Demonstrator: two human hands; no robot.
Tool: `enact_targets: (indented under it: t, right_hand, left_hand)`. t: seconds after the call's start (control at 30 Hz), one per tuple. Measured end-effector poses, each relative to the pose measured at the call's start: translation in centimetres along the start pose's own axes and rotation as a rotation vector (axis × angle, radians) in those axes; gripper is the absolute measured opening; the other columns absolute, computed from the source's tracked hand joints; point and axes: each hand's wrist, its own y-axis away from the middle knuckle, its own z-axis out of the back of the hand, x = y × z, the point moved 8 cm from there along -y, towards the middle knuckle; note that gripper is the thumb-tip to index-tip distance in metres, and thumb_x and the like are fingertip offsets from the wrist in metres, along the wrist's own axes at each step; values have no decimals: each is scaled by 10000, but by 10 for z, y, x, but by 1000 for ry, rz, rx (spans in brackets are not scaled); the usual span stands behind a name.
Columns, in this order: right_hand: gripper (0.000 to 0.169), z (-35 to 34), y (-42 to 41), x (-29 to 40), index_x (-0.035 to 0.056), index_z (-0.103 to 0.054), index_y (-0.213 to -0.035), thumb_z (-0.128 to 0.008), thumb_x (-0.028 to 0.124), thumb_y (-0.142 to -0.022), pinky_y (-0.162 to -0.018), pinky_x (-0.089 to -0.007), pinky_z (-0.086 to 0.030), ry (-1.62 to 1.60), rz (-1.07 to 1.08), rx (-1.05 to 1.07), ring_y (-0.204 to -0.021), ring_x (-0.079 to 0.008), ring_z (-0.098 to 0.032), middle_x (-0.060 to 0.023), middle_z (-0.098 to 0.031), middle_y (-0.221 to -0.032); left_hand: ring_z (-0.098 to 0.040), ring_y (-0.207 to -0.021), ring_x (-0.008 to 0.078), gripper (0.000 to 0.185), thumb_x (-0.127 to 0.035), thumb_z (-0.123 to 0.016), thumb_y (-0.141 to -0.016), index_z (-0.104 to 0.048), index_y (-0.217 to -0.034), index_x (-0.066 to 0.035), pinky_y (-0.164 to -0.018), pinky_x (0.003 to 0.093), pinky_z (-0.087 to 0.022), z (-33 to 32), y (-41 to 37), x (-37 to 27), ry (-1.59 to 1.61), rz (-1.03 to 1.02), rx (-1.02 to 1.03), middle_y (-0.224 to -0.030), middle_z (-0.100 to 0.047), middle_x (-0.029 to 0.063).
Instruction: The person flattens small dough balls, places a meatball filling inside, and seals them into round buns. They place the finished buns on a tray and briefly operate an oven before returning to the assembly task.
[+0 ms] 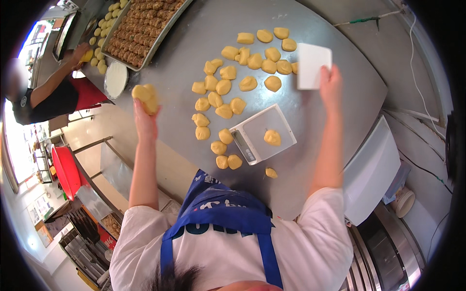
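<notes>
My left hand holds a few yellow dough pieces together, raised near the table's left edge. In my right hand is a white dough scraper, gripped at its right edge above the upper right of the metal table. Its blade partly hides one dough piece. Several yellow dough pieces lie in loose groups between my hands. A white digital kitchen scale stands nearer my body, with one dough lump on its platform. A smaller dough bit rests on the table below the scale.
A metal tray of brown filling balls stands at the table's upper left. Beside it are a round dish of white powder and rows of pale dough balls. A co-worker's arm reaches in there. The metal table's edge runs close to my apron.
</notes>
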Motion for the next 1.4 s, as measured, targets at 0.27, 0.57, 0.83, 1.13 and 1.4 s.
enact_targets:
  t: [0.27, 0.57, 0.83, 1.13, 1.4]
  right_hand:
    - [391, -36, -156, -100, -24, -595, -1163, -511, 267, -916, -865, -421, -481, 327, -97, 279, -992, -350, -631, -192, -663, -1097]
    - [297, -107, -88, -61, 10, -642, -1066, -593, 267, -925, -724, -313, -494, 122, -217, 760, -806, -129, -610, -42, -666, -916]
    - [239, -109, -5, -51, -29, -626, -996, -561, 190, -927, -691, -338, -509, -324, -207, 499, -748, -153, -643, -91, -689, -887]
    - [73, -109, 121, 149, 62, -578, -863, -613, 126, -863, -498, -377, -480, 449, 589, 226, -596, -253, -637, -75, -618, -658]
    - [123, -144, 103, 206, 85, -600, -901, -576, 205, -893, -521, -364, -489, 31, 521, 344, -635, -241, -655, -89, -600, -639]
  left_hand:
    - [-461, -1273, 262, 581, -328, -524, -981, -350, -1454, -38, -1048, 386, -379, -67, -22, 20, -689, -272, 134, -1389, -471, 153]
    - [-248, -1423, 284, 724, -326, -492, -988, -58, -1553, -197, -1125, 468, -288, -307, 112, 55, 189, 634, 706, -1568, -176, 119]
    - [-82, -1462, 296, 838, -520, -453, -955, 75, -1541, -235, -1147, 471, -221, -340, 96, 93, -47, 713, 459, -1592, -65, 112]
    - [-549, -1046, 240, 616, -650, -317, -940, -564, -1189, -143, -909, 389, -460, -281, 97, 78, 599, 766, 196, -1119, -589, 49]
    - [-485, -1192, 242, 645, -628, -296, -963, -482, -1293, -105, -976, 422, -421, -96, 16, 0, 270, 257, 13, -1268, -523, 78]
